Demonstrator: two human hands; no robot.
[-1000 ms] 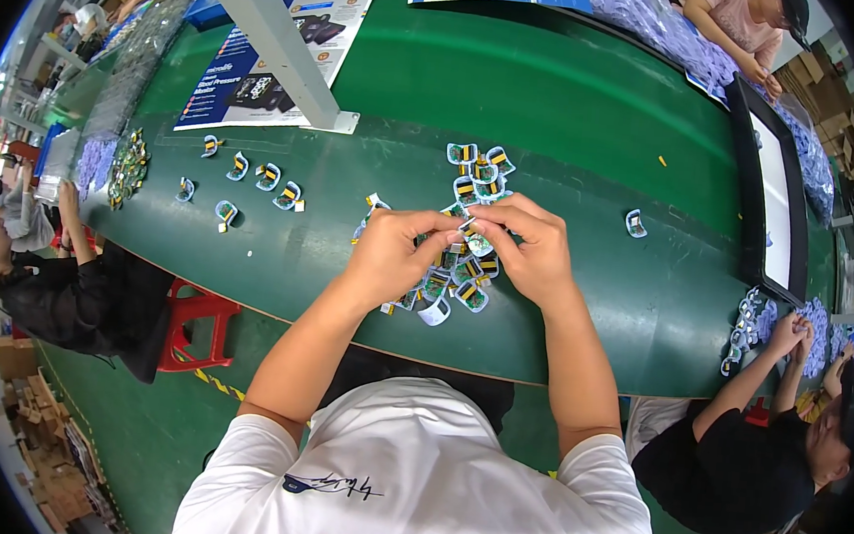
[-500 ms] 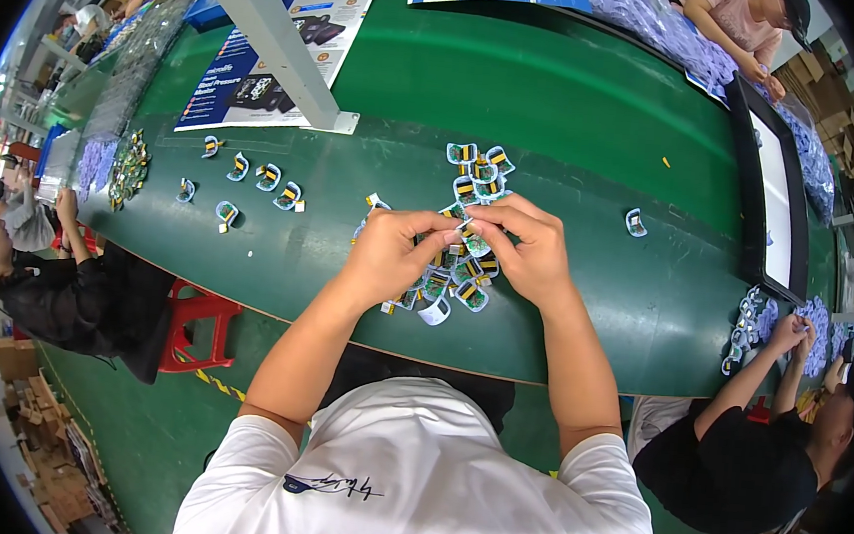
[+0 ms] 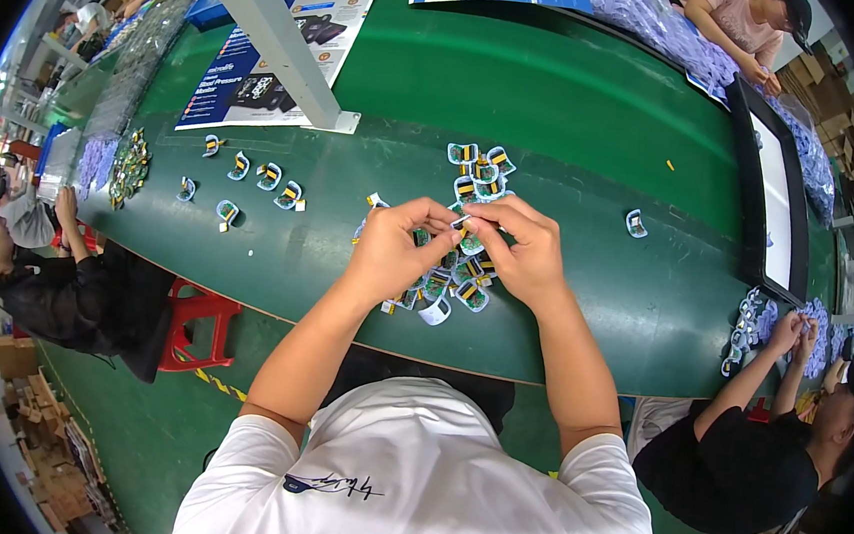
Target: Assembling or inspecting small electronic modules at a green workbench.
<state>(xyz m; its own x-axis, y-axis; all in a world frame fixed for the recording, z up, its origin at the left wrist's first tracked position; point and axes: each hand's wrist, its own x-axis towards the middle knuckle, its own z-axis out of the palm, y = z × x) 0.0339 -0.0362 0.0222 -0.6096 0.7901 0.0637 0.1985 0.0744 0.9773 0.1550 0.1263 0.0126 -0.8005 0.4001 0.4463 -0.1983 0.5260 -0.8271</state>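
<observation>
My left hand (image 3: 393, 249) and my right hand (image 3: 529, 250) meet over the middle of the green table. Between their closed fingertips is a small pale-blue curved casing with a circuit board (image 3: 463, 223), mostly covered by the fingers. Under and around the hands lies a pile of similar casings (image 3: 471, 293), showing green boards and black-and-yellow parts. Several loose casings (image 3: 269, 176) are spread out to the left of my left hand. One more casing (image 3: 636, 223) lies alone to the right.
A grey metal post (image 3: 274, 44) stands on a printed sheet (image 3: 250, 87) at the far left. To the right is a black-framed white panel (image 3: 776, 194). Co-workers sit at both sides, near a red stool (image 3: 196, 329) on the left. A yellow scrap (image 3: 670, 165) lies beyond my right hand.
My fingers have shifted slightly around the held casing, with the left index finger raised a little. The yellow scrap sits slightly farther right and nearer.
</observation>
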